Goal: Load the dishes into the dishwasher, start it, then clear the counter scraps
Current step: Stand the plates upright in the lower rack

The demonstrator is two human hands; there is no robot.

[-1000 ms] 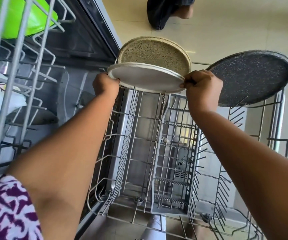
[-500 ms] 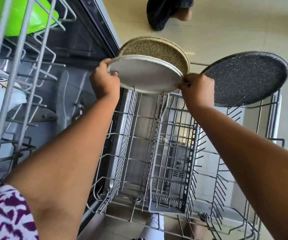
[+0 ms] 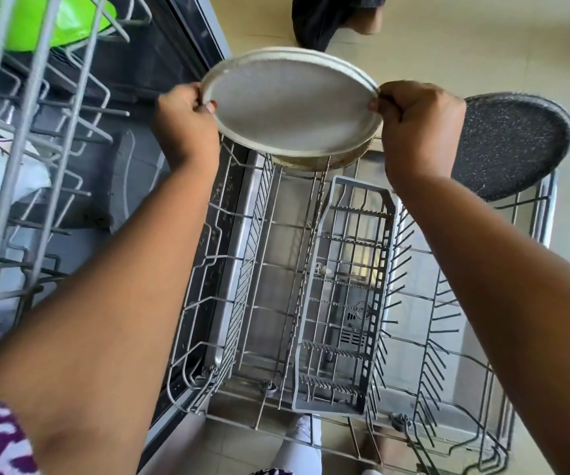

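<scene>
Two hands — left hand (image 3: 184, 126), right hand (image 3: 419, 123) — one pale plate (image 3: 290, 104), one dark plate (image 3: 513, 142)

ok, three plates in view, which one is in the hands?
The pale grey plate, its rim pinched by the left hand and right hand. The beige plate behind it and the black speckled plate stand untouched in the lower rack.

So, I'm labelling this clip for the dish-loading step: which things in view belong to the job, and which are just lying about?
Part of the job:
- white plate, gripped by left hand and right hand
- beige speckled plate behind it
- dark speckled plate standing in the lower rack
- cutlery basket
- upper rack with green dish

Just lying about:
- dark cloth on the floor
</scene>
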